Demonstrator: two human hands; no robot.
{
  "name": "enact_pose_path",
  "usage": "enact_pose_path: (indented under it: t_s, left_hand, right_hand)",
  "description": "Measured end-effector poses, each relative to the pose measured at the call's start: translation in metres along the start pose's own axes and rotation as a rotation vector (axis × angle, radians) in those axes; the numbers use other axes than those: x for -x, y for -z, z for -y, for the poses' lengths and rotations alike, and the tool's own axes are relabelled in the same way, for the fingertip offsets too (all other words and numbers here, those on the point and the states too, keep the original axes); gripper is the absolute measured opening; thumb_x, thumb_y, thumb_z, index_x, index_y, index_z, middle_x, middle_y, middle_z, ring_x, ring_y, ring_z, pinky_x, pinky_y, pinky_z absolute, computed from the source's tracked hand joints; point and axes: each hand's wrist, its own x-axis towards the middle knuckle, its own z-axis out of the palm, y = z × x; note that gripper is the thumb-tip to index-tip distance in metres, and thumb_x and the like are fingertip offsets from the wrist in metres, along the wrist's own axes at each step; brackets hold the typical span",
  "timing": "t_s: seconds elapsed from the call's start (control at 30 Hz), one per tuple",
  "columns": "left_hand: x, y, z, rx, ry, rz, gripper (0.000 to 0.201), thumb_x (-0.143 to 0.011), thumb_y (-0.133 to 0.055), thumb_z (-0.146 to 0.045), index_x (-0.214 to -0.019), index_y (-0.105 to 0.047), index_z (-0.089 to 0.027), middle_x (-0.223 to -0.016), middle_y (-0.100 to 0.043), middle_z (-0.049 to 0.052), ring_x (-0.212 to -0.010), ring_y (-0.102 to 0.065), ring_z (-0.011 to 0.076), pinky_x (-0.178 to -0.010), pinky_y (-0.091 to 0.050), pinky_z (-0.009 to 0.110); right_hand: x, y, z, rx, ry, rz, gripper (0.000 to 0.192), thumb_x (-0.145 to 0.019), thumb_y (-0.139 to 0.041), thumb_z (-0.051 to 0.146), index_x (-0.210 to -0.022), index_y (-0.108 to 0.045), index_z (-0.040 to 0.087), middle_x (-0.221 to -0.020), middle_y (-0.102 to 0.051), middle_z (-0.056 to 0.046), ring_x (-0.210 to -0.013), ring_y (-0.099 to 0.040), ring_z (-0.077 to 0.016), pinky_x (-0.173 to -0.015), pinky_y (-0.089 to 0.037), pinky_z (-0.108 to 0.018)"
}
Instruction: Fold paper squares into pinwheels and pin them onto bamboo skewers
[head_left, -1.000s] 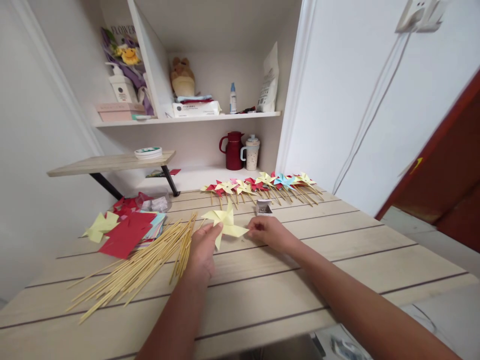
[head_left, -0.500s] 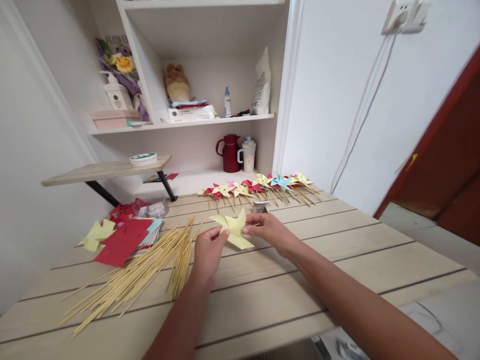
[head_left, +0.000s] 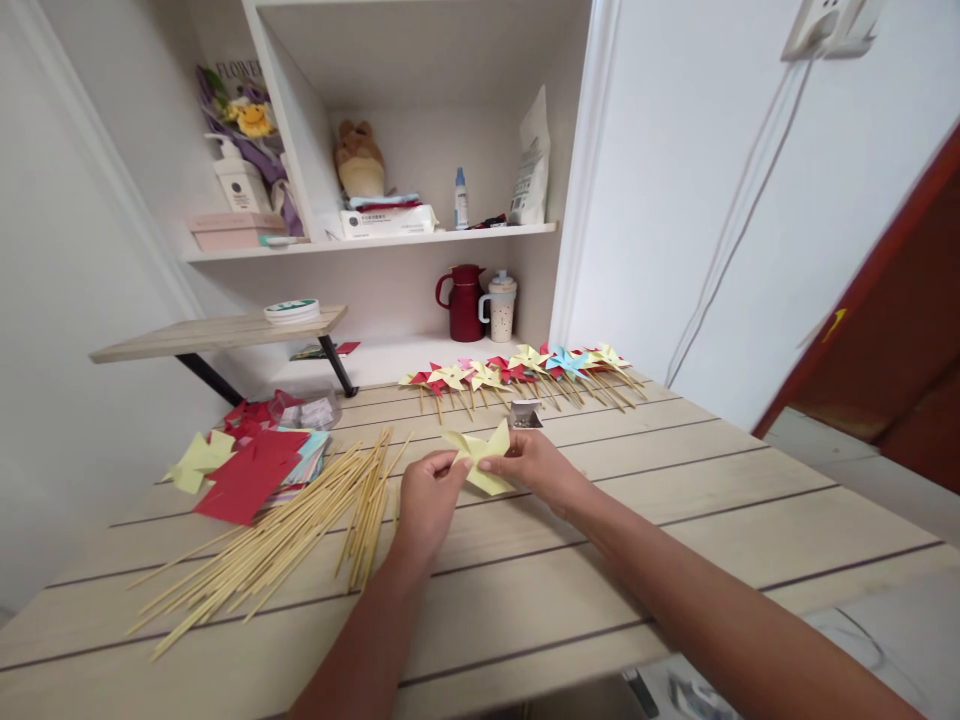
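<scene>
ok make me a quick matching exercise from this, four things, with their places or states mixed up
1. Loose sticks
2. Small box
3. Jug
4. Left hand

A. Dark red, beside a mug
B. Pinching pale yellow paper
C. Spread over the left part of the table
D. Open, just beyond the right hand

Pairs: 1-C, 2-D, 3-A, 4-B
</scene>
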Motion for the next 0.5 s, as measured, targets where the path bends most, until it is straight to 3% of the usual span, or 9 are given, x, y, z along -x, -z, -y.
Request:
enact_pose_path:
  t_s: [0.27,0.5]
  left_hand:
    - [0.0018,-0.0043,0.0002,0.01,0.029,-0.006,0.019,-0.072,-0.071,-0.033,-0.079,-0.077,-0.016,-0.081,-0.075,0.006,-0.082,-0.068,0.0236,-0.076,-0.05,0.032]
    - [-0.0025,-0.0034,0.0041,0.037,0.047,-0.067,0.034,-0.067,-0.076,-0.032,-0.095,-0.074,-0.013,-0.088,-0.075,0.01,-0.082,-0.067,0.0225,-0.075,-0.051,0.033]
  right_hand:
    - [0.0008,-0.0017,-0.001,0.085,0.049,-0.061,0.018,-0.065,-0.073,0.03,-0.068,-0.062,0.015,-0.064,-0.06,0.001,-0.06,-0.05,-0.0131,-0.057,-0.037,-0.025]
    - [0.0024,-0.0013,0.0038,0.068,0.039,-0.082,0.021,-0.063,-0.073,0.032,-0.072,-0.065,0.015,-0.067,-0.064,-0.001,-0.063,-0.054,-0.0152,-0.06,-0.041,-0.027]
